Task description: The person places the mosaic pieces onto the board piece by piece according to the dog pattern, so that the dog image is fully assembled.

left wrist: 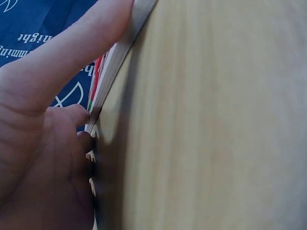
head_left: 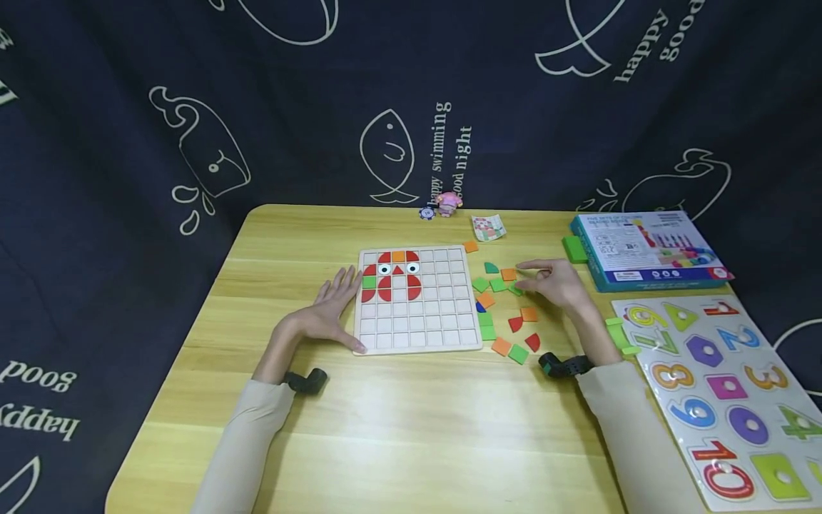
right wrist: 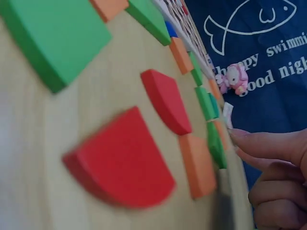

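My left hand point(head_left: 324, 318) lies spread at the left side of a white grid board point(head_left: 443, 321), thumb at its near corner and fingertips along its edge. Red quarter-circle pieces, orange and green squares and two eye pieces point(head_left: 384, 269) form a figure in the board's upper left. Right of the board, my right hand point(head_left: 557, 282) hovers over loose pieces, index finger and thumb apart with nothing seen between them. The thumb tip is right by a green square point(head_left: 516, 290), near an orange square point(head_left: 509, 274). In the right wrist view, the other fingers point(right wrist: 276, 191) are bent.
Red quarter-circles point(right wrist: 124, 163) and several coloured squares lie near the right wrist. A pattern card point(head_left: 489, 228) and a pink figurine point(head_left: 449, 203) stand behind. To the right are a blue box point(head_left: 648, 250), a green block point(head_left: 574, 250) and a number puzzle board point(head_left: 713, 357).
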`<move>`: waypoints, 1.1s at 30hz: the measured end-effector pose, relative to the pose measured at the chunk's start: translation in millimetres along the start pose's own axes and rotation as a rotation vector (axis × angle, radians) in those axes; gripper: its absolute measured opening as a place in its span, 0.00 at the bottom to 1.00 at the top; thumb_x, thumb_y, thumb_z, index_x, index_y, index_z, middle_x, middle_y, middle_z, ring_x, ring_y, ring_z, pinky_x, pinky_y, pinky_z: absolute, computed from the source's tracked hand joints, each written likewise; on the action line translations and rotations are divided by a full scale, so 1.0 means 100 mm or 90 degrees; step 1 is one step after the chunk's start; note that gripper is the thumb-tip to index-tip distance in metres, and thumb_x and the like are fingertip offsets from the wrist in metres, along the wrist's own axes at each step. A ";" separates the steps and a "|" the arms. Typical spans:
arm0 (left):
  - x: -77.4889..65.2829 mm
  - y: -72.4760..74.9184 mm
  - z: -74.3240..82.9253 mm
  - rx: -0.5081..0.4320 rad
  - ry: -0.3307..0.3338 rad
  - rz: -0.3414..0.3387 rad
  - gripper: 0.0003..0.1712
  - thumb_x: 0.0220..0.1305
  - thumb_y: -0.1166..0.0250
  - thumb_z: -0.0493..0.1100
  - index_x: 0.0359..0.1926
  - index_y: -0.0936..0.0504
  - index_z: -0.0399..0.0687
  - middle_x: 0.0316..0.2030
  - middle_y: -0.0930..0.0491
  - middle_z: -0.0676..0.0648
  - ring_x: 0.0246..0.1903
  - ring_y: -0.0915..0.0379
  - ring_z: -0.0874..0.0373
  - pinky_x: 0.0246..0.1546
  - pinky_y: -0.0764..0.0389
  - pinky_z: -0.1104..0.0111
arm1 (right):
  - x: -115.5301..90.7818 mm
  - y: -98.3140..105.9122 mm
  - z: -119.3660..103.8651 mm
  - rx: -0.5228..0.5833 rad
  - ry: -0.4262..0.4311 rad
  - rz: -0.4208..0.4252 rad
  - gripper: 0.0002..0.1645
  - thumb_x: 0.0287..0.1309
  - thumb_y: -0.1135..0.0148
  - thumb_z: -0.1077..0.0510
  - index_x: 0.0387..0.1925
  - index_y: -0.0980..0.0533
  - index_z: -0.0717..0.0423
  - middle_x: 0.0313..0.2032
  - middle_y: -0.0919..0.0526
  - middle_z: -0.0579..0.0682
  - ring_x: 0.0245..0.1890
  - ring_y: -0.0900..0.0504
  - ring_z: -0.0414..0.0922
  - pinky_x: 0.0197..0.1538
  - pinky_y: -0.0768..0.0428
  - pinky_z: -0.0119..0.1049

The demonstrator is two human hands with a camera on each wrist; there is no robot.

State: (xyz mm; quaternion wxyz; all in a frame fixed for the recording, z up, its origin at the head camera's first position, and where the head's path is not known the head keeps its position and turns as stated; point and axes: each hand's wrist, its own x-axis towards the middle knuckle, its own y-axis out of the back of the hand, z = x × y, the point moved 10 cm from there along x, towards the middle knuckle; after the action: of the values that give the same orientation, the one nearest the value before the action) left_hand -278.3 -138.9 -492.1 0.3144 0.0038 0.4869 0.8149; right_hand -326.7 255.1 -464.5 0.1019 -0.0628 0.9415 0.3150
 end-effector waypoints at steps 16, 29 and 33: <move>0.00 0.00 0.00 -0.005 -0.002 0.003 0.85 0.32 0.23 0.70 0.76 0.73 0.50 0.75 0.82 0.43 0.75 0.89 0.46 0.75 0.74 0.46 | 0.15 -0.15 0.04 -0.028 -0.142 -0.028 0.27 0.44 0.26 0.57 0.49 0.19 0.56 0.51 0.29 0.54 0.44 0.38 0.49 0.40 0.40 0.36; 0.00 0.01 0.01 -0.010 -0.001 0.001 0.84 0.33 0.23 0.70 0.76 0.73 0.49 0.75 0.81 0.42 0.75 0.88 0.44 0.74 0.74 0.44 | 0.18 -0.18 -0.08 -0.075 -0.071 -0.019 0.20 0.50 0.27 0.55 0.45 0.20 0.59 0.23 0.32 0.45 0.29 0.39 0.47 0.31 0.39 0.35; -0.01 0.01 0.01 -0.003 0.000 0.003 0.85 0.32 0.23 0.70 0.76 0.73 0.50 0.75 0.82 0.43 0.75 0.89 0.45 0.75 0.75 0.46 | 0.16 -0.17 -0.19 -0.080 -0.009 0.005 0.18 0.54 0.30 0.54 0.45 0.20 0.60 0.20 0.34 0.45 0.22 0.39 0.44 0.23 0.40 0.33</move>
State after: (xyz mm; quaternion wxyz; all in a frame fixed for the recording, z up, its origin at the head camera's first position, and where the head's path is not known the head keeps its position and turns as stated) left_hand -277.9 -138.8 -490.6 0.3125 0.0042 0.4849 0.8168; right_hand -342.3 228.8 -463.6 0.1031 -0.0629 0.9194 0.3744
